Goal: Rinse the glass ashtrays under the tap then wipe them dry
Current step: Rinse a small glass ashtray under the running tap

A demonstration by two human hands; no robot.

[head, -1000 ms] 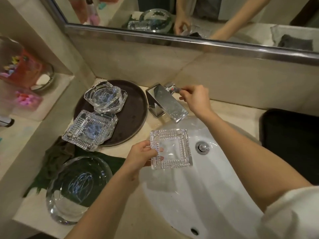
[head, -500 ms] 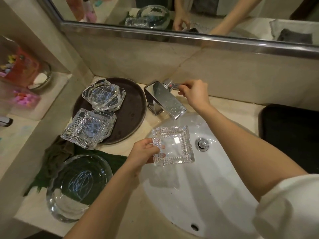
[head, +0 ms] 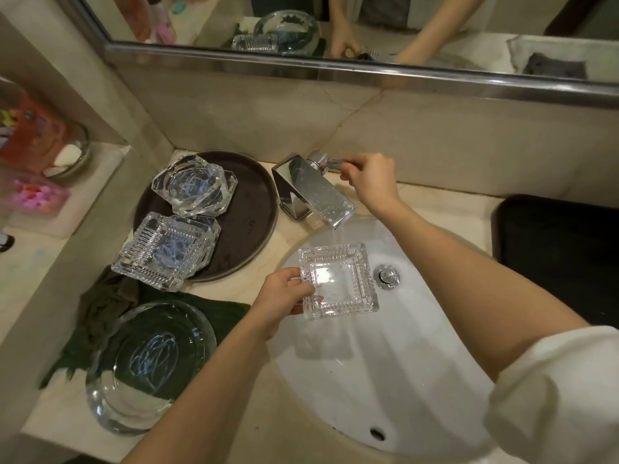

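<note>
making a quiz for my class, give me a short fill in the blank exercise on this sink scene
1. The left hand holds a square glass ashtray over the white ____.
2. The right hand grips the lever of the chrome ____.
3. Two stacks of ashtrays rest on the round brown ____.
4. The large round glass ashtray sits on a dark green ____.

Missing words: sink; tap; tray; cloth
</note>
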